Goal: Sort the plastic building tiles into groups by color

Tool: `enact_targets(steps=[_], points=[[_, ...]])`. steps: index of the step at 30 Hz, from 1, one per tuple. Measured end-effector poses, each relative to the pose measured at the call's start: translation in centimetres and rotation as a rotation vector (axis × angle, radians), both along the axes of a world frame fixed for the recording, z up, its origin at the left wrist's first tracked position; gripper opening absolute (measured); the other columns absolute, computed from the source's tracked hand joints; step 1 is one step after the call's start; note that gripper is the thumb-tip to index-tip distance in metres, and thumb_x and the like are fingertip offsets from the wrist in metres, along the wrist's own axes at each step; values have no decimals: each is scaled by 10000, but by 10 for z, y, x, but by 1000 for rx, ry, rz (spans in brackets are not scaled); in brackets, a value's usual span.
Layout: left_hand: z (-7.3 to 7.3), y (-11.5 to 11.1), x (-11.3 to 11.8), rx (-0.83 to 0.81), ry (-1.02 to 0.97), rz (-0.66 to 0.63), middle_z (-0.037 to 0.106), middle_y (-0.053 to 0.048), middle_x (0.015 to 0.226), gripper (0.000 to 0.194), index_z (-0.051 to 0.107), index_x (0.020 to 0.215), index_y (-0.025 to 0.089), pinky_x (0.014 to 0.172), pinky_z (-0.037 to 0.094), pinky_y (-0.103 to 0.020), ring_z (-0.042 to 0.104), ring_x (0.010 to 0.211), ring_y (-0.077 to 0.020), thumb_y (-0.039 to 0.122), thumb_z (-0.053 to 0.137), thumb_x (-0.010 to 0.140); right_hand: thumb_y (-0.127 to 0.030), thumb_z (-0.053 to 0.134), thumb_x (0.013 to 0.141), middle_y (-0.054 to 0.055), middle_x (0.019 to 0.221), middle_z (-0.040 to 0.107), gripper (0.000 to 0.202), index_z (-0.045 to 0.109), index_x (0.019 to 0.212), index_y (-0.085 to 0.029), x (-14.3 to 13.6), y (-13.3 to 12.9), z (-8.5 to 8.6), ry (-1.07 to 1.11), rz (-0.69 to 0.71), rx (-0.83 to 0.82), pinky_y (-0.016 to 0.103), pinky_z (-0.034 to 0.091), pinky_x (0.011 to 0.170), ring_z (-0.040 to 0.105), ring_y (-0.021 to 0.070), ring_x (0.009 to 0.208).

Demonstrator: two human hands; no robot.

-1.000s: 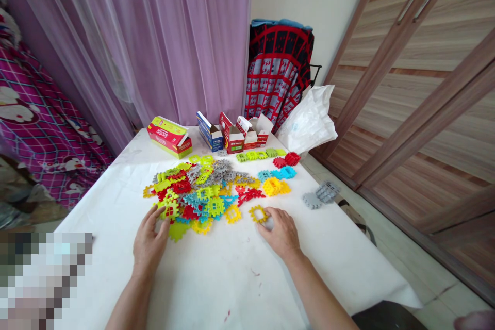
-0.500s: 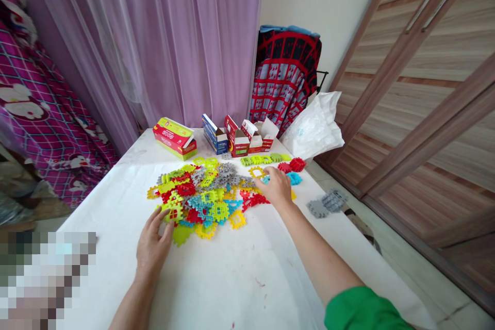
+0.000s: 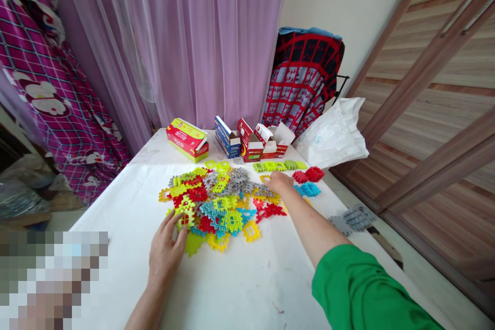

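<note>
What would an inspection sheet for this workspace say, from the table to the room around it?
Surface: white-covered table, small reddish marks near the front.
Job's things: mixed pile of toothed plastic pieces in several colours; to its right and beyond, green row, red group, blue group and grey pieces.
Clutter: red-and-green box, blue box and open red boxes along the back; white bag at the far right.
Hands: left hand at the pile's near-left edge, grip open; right hand beside a yellow piece, grip mostly hidden.
Cables: nothing seen.
Surroundings: purple curtain behind, wooden cupboard right.
</note>
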State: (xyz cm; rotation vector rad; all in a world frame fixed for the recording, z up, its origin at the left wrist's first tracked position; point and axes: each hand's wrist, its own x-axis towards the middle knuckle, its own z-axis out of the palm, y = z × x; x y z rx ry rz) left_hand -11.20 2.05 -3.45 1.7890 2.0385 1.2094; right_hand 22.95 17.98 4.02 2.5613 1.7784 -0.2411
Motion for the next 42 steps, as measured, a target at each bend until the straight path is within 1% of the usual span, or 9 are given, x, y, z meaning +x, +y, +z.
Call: enact_targets(steps=[7,15,17,21,26,30,34,38,42], points=[[0,0,0,3,18,-1,596,-86,1331,408,662,1134,232,1006,471,-397,572,1206,-267,450,479,842,-415,656,748,132,1101,686,343,694,1003,-188,1,5,1,-17,36,-50,416,412,875,607,304,1070],[2,1,0,-13,23,8,593,-95,1332,446,669,1110,231,830,559,-384,612,1135,-290,505,457,829,-395,674,753,125,1102,685,305,704,985,-200,1,8,6,-13,66,-60,391,426,861,610,294,1067],[2,1,0,-15,27,6,589,-103,1335,452,665,1114,223,863,551,-392,602,1156,-292,502,453,830,-403,670,760,129,1093,688,304,707,982,-199,0,8,5,-9,77,-62,385,432,854,614,292,1060],[2,1,-1,-19,35,5,591,-93,1334,443,658,1124,227,1000,479,-424,563,1216,-289,493,449,838,-390,679,745,142,1098,686,323,710,995,-187,0,8,7,-8,82,-67,368,446,822,620,297,1048],[1,1,-1,-27,28,5,581,-90,1346,441,655,1134,230,1013,469,-431,559,1219,-292,491,461,838,-373,652,747,99,1053,707,267,731,949,-217,9,2,25,-1,116,-44,326,456,752,640,271,975],[2,1,0,-20,33,14,590,-74,1337,430,661,1131,243,963,503,-393,572,1200,-282,489,465,838,-365,616,768,33,1062,709,222,740,923,-267,30,-12,40,-4,139,31,286,447,709,635,239,959],[4,1,1,-55,27,26,577,-73,1352,459,666,1131,237,735,566,-320,604,1142,-277,511,457,827,-373,615,773,9,1072,705,242,732,959,-272,64,-35,49,-23,109,88,263,442,709,626,221,970],[6,1,1,-22,51,30,592,-61,1333,420,677,1117,247,754,552,-302,645,1050,-244,476,476,828,-423,607,780,9,1057,708,276,722,981,-273,103,-61,55,-50,51,94,264,450,712,636,213,955],[10,1,0,-32,68,24,604,-58,1317,421,678,1126,255,709,549,-299,662,977,-235,483,482,831,-424,616,765,49,1081,701,293,722,982,-259,131,-86,55,-98,7,77,318,455,769,628,259,1010]])
